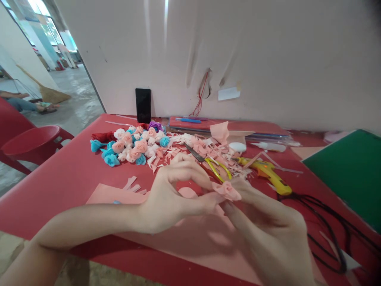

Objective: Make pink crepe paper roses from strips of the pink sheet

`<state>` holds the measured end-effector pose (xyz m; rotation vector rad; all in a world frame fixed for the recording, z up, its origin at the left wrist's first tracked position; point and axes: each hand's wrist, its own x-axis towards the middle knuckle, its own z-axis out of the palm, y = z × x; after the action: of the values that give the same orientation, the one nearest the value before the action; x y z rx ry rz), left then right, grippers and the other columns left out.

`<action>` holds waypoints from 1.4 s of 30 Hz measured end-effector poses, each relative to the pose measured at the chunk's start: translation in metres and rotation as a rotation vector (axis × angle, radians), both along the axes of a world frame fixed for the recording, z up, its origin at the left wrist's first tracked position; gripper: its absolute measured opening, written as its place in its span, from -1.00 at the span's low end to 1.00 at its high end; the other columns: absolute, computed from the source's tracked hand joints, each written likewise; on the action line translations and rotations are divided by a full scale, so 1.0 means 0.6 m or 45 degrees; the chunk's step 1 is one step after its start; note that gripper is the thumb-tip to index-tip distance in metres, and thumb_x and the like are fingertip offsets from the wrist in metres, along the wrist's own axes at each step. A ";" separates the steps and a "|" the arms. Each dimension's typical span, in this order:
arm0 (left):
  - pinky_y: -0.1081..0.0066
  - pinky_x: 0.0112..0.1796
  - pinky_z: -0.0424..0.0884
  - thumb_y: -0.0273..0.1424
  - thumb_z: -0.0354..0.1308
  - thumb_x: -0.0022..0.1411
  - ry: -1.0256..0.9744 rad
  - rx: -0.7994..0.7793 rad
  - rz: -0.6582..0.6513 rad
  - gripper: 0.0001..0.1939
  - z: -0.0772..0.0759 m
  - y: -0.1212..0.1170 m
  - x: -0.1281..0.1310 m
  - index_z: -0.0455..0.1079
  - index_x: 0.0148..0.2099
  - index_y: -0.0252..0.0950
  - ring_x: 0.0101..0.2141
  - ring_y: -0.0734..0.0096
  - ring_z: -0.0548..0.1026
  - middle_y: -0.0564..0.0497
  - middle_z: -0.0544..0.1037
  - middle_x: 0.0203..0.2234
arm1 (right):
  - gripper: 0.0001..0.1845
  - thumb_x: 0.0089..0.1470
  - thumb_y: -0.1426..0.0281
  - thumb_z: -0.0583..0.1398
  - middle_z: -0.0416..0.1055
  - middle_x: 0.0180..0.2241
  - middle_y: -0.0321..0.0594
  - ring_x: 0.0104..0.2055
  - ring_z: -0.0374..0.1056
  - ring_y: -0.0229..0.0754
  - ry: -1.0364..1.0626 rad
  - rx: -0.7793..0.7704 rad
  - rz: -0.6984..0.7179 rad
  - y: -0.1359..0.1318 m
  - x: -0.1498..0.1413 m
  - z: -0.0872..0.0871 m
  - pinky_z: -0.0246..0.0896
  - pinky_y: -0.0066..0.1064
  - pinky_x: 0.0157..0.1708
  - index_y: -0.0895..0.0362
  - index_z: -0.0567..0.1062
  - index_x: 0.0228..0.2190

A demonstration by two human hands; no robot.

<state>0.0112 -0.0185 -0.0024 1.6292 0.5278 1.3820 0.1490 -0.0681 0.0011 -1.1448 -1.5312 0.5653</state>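
A small pink paper rose (228, 190) is held between both hands above the table. My left hand (175, 194) pinches its left side between thumb and fingertips. From the right, my right hand (268, 230) grips its lower edge with thumb and fingers. Under the hands lies a sheet of pink crepe paper (202, 246). Just beyond them are yellow-handled scissors (218, 169) on a heap of pink paper scraps (205, 147). A yellow hot glue gun (269, 172) lies to the right of the scissors.
Finished paper roses (133, 147) in pink, white, blue and red are piled at the left. A black phone (143, 105) leans on the wall. Black cable (327, 238) loops at the right, near a green board (351, 171). A red chair (32, 139) stands left.
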 end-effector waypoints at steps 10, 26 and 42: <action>0.44 -0.41 0.37 -0.46 0.28 0.00 -0.129 -0.284 -0.132 -0.97 -0.007 -0.006 0.007 0.50 -0.43 -0.23 -0.43 0.50 0.40 0.06 0.47 -0.47 | -0.71 -0.04 0.42 0.25 0.44 -0.56 -0.43 -0.49 0.28 -0.22 0.004 0.080 -0.027 0.006 0.023 0.003 0.31 -0.35 -0.43 -0.31 0.56 -0.38; 0.38 -0.12 0.32 -0.51 0.24 0.05 -0.109 -0.308 -0.163 -0.91 -0.015 0.003 0.006 0.48 -0.41 -0.21 -0.30 0.46 0.44 0.10 0.52 -0.43 | -0.79 -0.06 0.54 0.23 0.40 -0.49 -0.37 -0.40 0.25 -0.21 -0.023 0.131 -0.009 0.019 0.026 -0.006 0.20 -0.36 -0.36 -0.07 0.51 -0.50; 0.36 -0.25 0.25 -0.39 0.23 0.10 -0.093 0.147 -0.088 -0.88 -0.012 -0.004 0.003 0.42 -0.46 -0.29 -0.38 0.48 0.36 0.06 0.48 -0.52 | -0.72 -0.08 0.70 0.18 0.39 -0.46 -0.28 -0.40 0.23 -0.21 -0.290 0.579 0.235 0.019 0.033 -0.022 0.20 -0.34 -0.46 0.07 0.45 -0.43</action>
<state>0.0128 -0.0211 -0.0096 1.6662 0.3519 1.4369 0.1687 -0.0570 -0.0118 -0.7393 -1.8566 0.1896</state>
